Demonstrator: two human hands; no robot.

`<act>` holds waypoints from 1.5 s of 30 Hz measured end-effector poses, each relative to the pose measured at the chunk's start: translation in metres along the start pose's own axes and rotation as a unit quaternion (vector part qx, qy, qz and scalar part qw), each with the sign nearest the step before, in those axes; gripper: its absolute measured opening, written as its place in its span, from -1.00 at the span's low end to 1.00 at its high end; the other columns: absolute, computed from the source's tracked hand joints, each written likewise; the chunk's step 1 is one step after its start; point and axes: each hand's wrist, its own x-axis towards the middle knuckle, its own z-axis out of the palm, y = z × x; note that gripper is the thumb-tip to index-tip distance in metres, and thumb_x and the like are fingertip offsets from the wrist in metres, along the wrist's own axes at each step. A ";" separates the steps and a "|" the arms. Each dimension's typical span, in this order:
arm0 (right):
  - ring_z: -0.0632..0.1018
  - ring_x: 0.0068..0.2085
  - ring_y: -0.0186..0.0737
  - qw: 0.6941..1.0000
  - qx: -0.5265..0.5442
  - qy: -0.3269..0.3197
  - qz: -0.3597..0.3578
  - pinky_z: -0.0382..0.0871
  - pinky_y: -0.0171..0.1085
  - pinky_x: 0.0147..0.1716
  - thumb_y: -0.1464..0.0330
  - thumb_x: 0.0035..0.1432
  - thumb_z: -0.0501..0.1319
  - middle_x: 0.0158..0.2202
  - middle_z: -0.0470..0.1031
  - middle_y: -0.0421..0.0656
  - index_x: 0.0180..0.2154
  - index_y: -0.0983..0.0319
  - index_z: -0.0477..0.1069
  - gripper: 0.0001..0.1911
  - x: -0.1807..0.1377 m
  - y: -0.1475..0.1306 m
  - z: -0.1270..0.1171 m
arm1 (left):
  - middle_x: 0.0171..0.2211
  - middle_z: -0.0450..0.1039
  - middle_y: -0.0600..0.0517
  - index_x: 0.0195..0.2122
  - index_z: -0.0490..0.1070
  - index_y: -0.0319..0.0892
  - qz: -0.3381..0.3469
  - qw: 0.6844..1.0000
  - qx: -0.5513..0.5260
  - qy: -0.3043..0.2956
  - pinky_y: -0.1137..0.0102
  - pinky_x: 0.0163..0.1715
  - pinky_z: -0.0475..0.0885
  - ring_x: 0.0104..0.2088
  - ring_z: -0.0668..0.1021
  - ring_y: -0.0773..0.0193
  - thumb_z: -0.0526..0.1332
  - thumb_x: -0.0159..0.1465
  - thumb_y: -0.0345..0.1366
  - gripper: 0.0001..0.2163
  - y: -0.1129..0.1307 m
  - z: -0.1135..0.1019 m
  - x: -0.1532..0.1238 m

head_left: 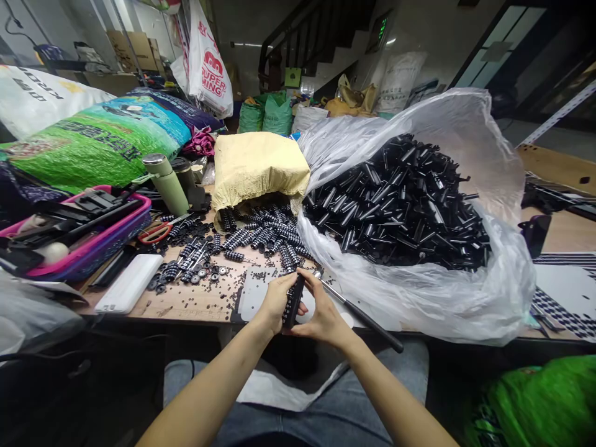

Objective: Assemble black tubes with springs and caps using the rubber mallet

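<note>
My left hand point(275, 302) is closed around a narrow black casing point(292, 303) with white-marked dials along it, held upright at the table's front edge. My right hand point(326, 313) grips the same casing, fingertips at its upper end and thumb near its lower end. Just beyond my hands lies a pile of black dial stacks with white marks point(265, 233), spilling from a cream-coloured sack point(261, 164). Beside my right hand rests a long tool with a black grip and shiny metal shaft point(372, 323), its grip sticking out over the edge.
A clear plastic bag point(507, 292) full of black casings point(400, 205) fills the right side. Loose dials and tiny parts point(205, 288) litter the wooden table. At left are a white power bank point(130, 282), red-handled scissors point(161, 231), a green flask point(166, 183) and a pink-rimmed basket point(146, 205).
</note>
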 end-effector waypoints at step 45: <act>0.46 -0.56 -0.23 0.930 -0.301 -0.070 0.201 0.02 -0.35 -0.62 0.20 0.25 -0.25 -0.60 0.41 -0.22 -0.43 0.17 0.19 -0.63 -0.040 -0.026 0.002 | -0.06 0.30 -0.26 0.06 0.14 -0.40 0.345 0.547 0.763 -0.007 0.18 -0.13 0.29 -0.05 0.36 0.05 -0.10 0.20 -0.41 -0.61 -0.070 -0.024 0.023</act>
